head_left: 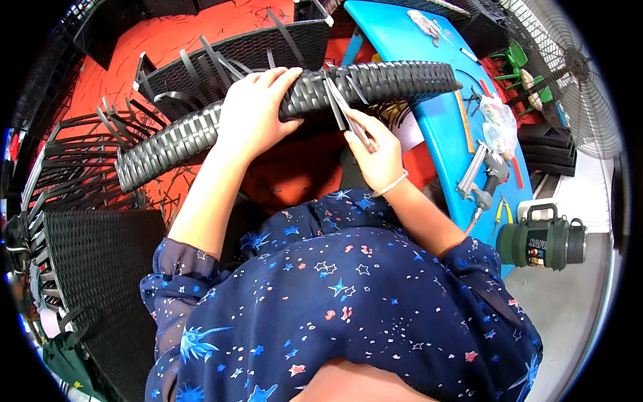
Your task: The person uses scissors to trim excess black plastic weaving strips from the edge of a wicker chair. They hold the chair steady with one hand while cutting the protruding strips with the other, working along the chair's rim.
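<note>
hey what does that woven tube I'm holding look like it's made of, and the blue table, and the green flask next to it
The woven tube looks like flat synthetic rattan strips, dark grey, semi-matte; loose strip ends stick out where the right hand pinches one. The left hand grips the weave. The blue table seems moulded plastic: uniform colour, smooth sheen. The green flask is probably painted metal, with a black handle and cap likely plastic.

The left hand (253, 110) grips a woven black rattan rail (375, 84). The right hand (375, 155) pinches a loose strip (340, 100) beside a blue table (439, 120).
</note>
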`<state>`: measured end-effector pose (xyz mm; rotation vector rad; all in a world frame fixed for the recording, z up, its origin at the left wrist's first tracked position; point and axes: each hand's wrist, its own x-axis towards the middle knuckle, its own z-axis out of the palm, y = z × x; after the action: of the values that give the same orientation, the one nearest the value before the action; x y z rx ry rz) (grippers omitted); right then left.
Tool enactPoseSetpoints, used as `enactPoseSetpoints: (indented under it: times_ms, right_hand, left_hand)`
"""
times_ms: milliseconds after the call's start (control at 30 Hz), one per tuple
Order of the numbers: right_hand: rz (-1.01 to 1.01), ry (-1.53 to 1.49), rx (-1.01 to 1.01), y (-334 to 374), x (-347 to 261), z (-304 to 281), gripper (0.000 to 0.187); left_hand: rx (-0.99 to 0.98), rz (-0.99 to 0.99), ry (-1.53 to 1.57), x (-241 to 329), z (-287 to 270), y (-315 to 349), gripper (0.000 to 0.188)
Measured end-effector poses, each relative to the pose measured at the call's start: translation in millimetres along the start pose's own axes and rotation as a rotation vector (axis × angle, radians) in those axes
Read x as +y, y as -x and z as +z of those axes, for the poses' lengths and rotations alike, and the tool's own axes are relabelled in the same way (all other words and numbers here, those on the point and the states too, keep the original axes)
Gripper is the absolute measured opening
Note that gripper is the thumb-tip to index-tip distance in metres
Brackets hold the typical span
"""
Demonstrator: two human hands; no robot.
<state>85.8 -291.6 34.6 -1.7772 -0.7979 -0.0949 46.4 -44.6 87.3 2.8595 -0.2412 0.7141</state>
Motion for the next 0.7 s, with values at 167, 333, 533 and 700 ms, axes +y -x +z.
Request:
enactPoseSetpoints:
  times_ms: [167,333,533,700]
  right_hand:
    - [0.589,-0.587,-0.194,3.6,-29.5,-27.7,0.044]
    - [0.304,-0.431,-0.188,23.3,-30.5,-18.5,0.043]
    - [0.262,-0.11,-0.388,25.6,-43.1,-50.8,0.044]
    - [0.025,-0.003,-0.39,20.0,-51.4,-73.0,0.044]
  left_hand:
    - [-0.01,0.003,0.005,9.6,-16.1,21.5,0.075]
    - [0.094,0.02,0.069,18.6,-26.5,29.9,0.063]
    - [0.078,0.078,0.017,35.7,-23.7,26.4,0.046]
    - [0.15,0.153,0.064,26.2,-19.6,23.7,0.032]
